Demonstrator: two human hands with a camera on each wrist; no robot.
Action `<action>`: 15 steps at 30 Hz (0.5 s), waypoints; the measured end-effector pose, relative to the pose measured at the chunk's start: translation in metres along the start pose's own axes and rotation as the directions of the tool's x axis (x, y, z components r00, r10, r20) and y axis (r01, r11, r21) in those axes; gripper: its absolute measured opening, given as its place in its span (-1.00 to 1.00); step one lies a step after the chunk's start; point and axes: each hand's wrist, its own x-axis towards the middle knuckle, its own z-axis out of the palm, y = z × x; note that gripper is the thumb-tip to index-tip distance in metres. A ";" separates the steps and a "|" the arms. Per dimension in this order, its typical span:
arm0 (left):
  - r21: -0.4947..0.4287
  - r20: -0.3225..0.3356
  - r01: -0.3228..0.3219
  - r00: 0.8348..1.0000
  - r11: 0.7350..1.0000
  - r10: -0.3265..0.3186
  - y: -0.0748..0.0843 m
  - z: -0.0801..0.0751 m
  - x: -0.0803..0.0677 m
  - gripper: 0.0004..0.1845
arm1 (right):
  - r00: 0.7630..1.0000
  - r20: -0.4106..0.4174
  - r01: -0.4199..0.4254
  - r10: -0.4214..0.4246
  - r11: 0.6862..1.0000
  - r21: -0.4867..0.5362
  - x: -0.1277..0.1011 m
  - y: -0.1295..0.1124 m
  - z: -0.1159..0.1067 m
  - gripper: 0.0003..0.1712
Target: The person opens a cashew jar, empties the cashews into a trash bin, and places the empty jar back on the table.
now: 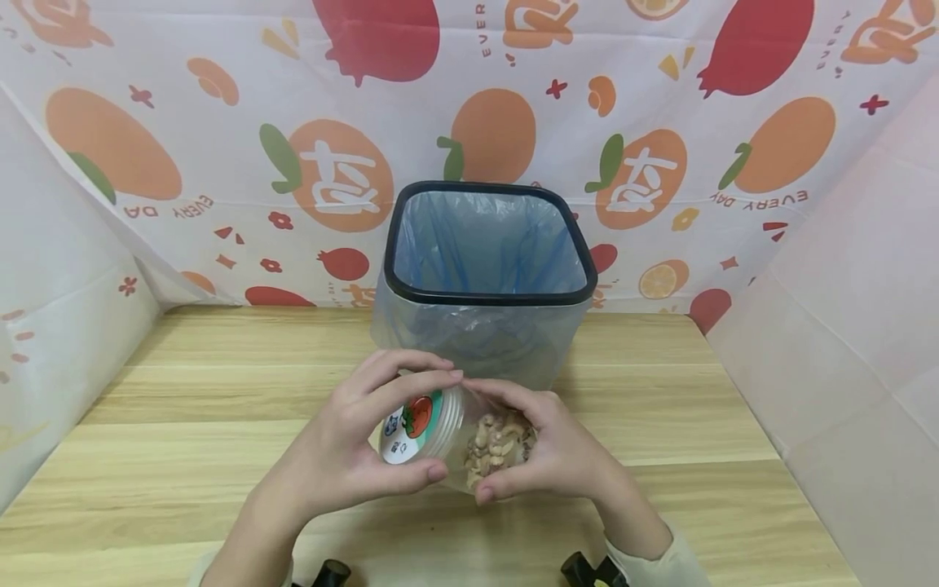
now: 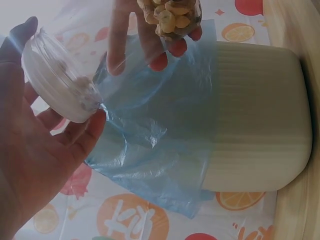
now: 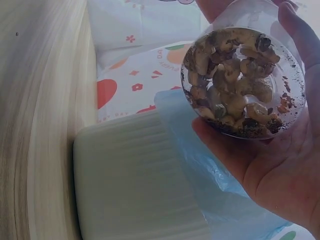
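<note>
A clear plastic jar point(image 1: 462, 465) with cashew-like nuts point(image 1: 499, 443) inside is held tilted on its side between both hands, in front of the bin. My left hand point(image 1: 359, 432) grips the clear screw lid point(image 1: 443, 424), thumb below and fingers above; the lid's top bears a printed label point(image 1: 414, 428) with a red fruit. Around the bottom end of the jar curls my right hand point(image 1: 565, 444). In the right wrist view the nuts point(image 3: 237, 80) and dark crumbs show through the jar's round base. The left wrist view shows the lid point(image 2: 60, 82) between thumb and fingers.
Just beyond the hands stands a pale trash bin point(image 1: 491, 299) with a black rim and a bluish liner bag point(image 2: 145, 130) folded over its outside. It stands on a wood-grain table point(image 1: 242, 440). Fruit-print cloth point(image 1: 418, 114) hangs behind, with white cloth at both sides.
</note>
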 end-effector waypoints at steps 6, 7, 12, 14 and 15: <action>-0.006 0.023 0.001 1.000 1.000 0.000 0.001 -0.002 -0.002 -0.31 | 0.999 0.029 -0.016 0.015 0.999 0.046 0.000 0.003 -0.001 -0.02; -0.015 0.025 -0.016 1.000 1.000 0.016 0.001 -0.002 -0.002 -0.30 | 0.999 0.041 -0.013 0.011 0.998 0.062 -0.001 0.004 -0.001 -0.02; -0.072 0.022 -0.108 0.994 0.992 0.109 0.003 0.001 0.000 -0.30 | 0.995 0.102 0.001 -0.013 0.992 0.126 -0.003 0.009 -0.004 0.01; -0.086 0.021 -0.124 0.992 0.988 0.127 0.003 0.001 0.001 -0.32 | 0.993 0.117 0.005 -0.022 0.989 0.146 -0.003 0.009 -0.004 0.01; -0.090 0.021 -0.128 0.991 0.988 0.131 0.003 0.001 0.001 -0.32 | 0.992 0.121 0.009 -0.028 0.989 0.150 -0.003 0.009 -0.004 0.01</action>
